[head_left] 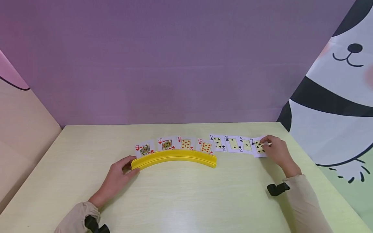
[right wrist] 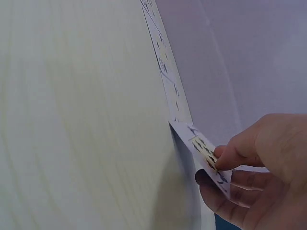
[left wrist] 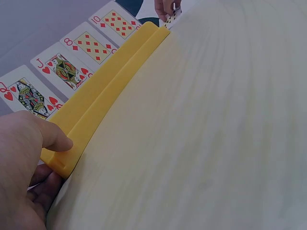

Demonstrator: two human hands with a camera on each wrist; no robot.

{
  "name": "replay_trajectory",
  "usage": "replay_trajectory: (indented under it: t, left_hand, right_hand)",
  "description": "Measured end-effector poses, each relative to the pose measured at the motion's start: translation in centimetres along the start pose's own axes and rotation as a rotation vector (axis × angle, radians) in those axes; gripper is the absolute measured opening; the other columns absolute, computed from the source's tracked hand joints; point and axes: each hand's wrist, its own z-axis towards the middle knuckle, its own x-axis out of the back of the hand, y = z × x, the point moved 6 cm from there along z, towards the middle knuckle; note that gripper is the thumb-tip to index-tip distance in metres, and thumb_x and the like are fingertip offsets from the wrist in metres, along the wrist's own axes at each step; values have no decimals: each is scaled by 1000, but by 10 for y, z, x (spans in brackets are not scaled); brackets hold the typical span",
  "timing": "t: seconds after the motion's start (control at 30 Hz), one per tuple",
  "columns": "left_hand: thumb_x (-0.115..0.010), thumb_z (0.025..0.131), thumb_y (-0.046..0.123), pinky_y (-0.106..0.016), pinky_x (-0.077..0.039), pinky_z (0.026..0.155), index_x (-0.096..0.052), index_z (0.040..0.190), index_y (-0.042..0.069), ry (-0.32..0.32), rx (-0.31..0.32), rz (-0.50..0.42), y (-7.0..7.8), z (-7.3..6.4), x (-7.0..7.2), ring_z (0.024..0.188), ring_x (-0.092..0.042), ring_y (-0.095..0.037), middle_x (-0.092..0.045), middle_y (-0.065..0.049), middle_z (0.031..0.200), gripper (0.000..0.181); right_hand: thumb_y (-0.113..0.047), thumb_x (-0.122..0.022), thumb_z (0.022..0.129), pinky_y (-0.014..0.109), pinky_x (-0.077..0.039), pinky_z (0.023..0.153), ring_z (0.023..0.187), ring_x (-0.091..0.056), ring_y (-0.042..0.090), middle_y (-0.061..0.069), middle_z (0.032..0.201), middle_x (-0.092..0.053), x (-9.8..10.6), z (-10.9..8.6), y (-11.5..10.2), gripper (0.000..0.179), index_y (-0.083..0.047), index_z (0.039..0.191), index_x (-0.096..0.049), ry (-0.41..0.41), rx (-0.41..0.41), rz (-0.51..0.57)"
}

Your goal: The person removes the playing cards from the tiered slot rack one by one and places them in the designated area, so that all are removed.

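Observation:
A curved yellow playing card holder [head_left: 175,156] lies on the table, with the queen of hearts [left wrist: 30,99], jack of hearts [left wrist: 62,69], eight of diamonds [left wrist: 89,47] and ten of diamonds [left wrist: 115,23] standing in its slot. My left hand [head_left: 118,176] grips the holder's left end, thumb on the front and fingers behind. At the right, my right hand [head_left: 278,153] pinches a black seven card [right wrist: 204,152] by its right side, thumb on the face and fingers underneath. In the right wrist view that card is tilted, its near side raised off the table.
Left of the seven lie a black five [head_left: 217,143], two [head_left: 232,144] and ace [head_left: 246,145] in a row, face up. A purple wall [head_left: 175,64] rises behind the table [head_left: 180,194]. A panda picture [head_left: 335,129] covers the right side.

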Motion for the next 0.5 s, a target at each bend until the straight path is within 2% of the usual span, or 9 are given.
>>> replay_trajectory:
  t: [0.27,0.37,0.5]
  left_hand:
    - [-74,89,7,-34,-54,89,-63,126,2,-6,12,8,0,-1,0,99,-60,-22,-65,-12,119,39]
    - [-74,89,6,-34,-54,88,-63,126,2,-4,10,14,0,0,0,98,-60,-22,-66,-11,119,39]
    - [-74,89,6,-35,-54,88,-63,126,1,0,9,19,0,0,0,97,-60,-22,-66,-11,118,39]
  right_hand:
    - [-6,-51,92,52,-42,81,100,-48,44,39,128,-50,-1,2,17,34,12,120,-58,-20,-29,-37]
    - [-6,-53,92,56,-40,86,103,-47,45,40,131,-48,-6,3,20,38,13,125,-55,-49,-16,-61]
    - [-5,-55,90,56,-41,84,100,-49,44,40,128,-51,-10,3,19,41,12,127,-54,-48,30,-92]
